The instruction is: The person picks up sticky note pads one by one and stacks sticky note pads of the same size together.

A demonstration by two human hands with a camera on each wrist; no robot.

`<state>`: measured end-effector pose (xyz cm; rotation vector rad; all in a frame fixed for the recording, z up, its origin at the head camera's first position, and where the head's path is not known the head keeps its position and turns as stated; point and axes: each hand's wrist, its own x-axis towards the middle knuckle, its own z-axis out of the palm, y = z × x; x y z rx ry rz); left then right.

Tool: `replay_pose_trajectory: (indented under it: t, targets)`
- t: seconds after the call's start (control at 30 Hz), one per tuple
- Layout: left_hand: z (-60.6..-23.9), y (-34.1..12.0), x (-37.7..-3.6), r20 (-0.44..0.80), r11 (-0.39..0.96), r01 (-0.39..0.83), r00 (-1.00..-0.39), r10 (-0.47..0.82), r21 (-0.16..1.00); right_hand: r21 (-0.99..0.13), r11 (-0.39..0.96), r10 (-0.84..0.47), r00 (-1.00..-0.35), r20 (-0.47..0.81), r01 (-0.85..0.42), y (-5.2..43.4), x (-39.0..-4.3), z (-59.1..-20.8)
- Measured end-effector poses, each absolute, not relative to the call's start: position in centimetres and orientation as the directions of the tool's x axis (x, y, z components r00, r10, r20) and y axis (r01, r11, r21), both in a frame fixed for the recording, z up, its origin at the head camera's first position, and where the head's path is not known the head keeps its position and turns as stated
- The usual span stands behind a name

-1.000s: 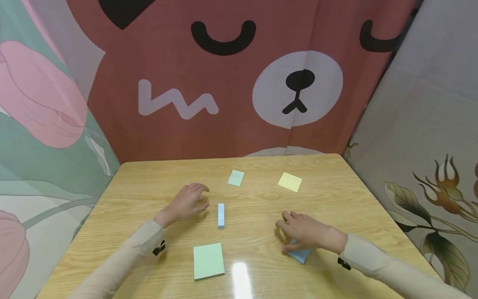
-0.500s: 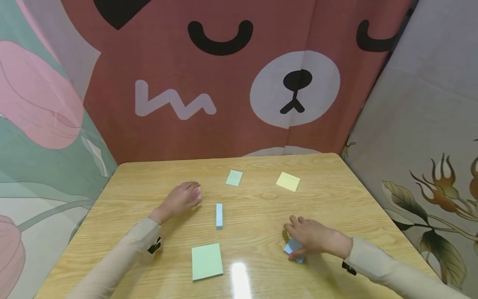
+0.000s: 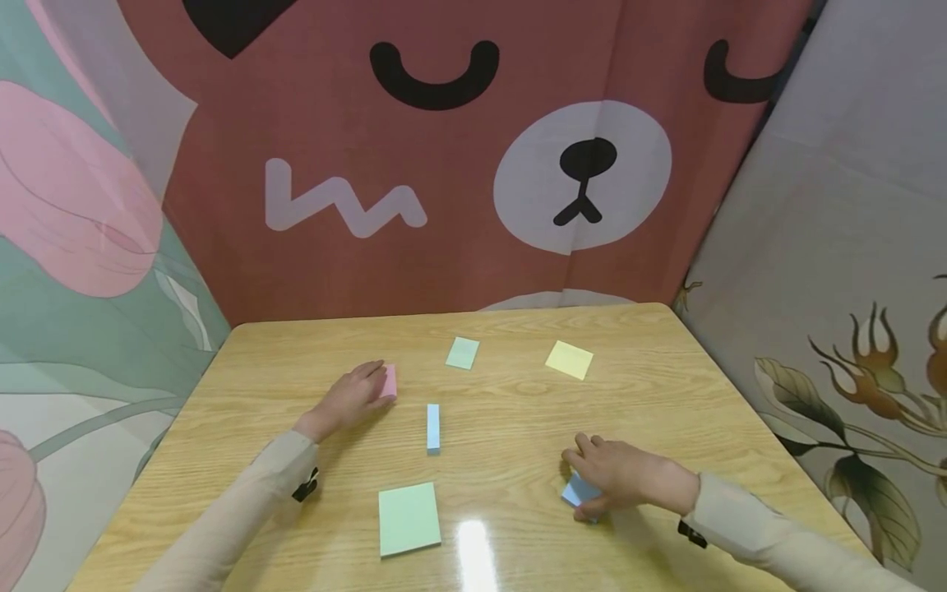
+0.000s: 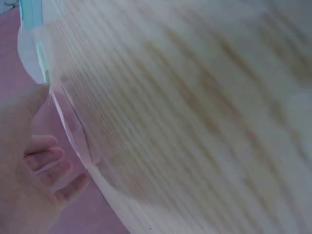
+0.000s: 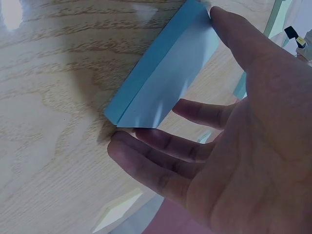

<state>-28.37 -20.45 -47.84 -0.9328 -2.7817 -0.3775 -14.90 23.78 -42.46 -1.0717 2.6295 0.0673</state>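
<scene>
Well apart on either side of a light wooden table [image 3: 503, 444], two bare hands attend to separate pads of paper. A blue pad [image 5: 168, 70] sits toward the near right, held by the right hand [image 3: 620, 473], its thumb at one end and fingertips at the other; whether the pad touches the wood cannot be told. A pink pad [image 3: 390, 381] rests farther back on the left, partly covered by the left hand [image 3: 349, 400], whose thumb and fingers reach toward its opposite ends. The pictures do not show whether they pinch it.

Between the hands lies a slender pale-blue block [image 3: 432, 427], nearer the left one, with a large green pad [image 3: 409, 518] in front of it. Toward the far edge are a small green note [image 3: 463, 353] and, to its right, a yellow note [image 3: 569, 360]. Beige sleeves [image 3: 784, 526] cover both forearms. Behind the table hangs a reddish-brown backdrop [image 3: 340, 275] printed with a sleepy bear, flanked by a tulip-patterned cloth [image 3: 81, 189] and a grey floral one [image 3: 814, 205].
</scene>
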Motion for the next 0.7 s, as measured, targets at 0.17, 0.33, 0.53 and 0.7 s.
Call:
replay_pose_trajectory:
  t: [0.17, 0.33, 0.53, 0.7]
  targets:
    - [-48.01, -20.64, -28.46, 0.265, 0.763, 0.622, -0.777, 0.572, 0.176, -0.064, 0.724, -0.671, -0.680, -0.294, -0.687, 23.74, -14.94, -42.60]
    - [-48.07, -20.85, -28.25, 0.260, 0.770, 0.614, -0.783, 0.565, 0.173, -0.055, 0.737, -0.653, -0.688, -0.317, -0.674, 23.59, -14.96, -42.68]
    - [-47.97, -21.11, -27.93, 0.226, 0.782, 0.589, -0.805, 0.548, 0.203, -0.039, 0.740, -0.643, -0.689, -0.334, -0.671, 23.38, -14.78, -42.49]
    - [-47.92, -21.16, -27.84, 0.219, 0.786, 0.579, -0.813, 0.539, 0.217, -0.038, 0.744, -0.637, -0.691, -0.343, -0.667, 23.31, -14.79, -42.44]
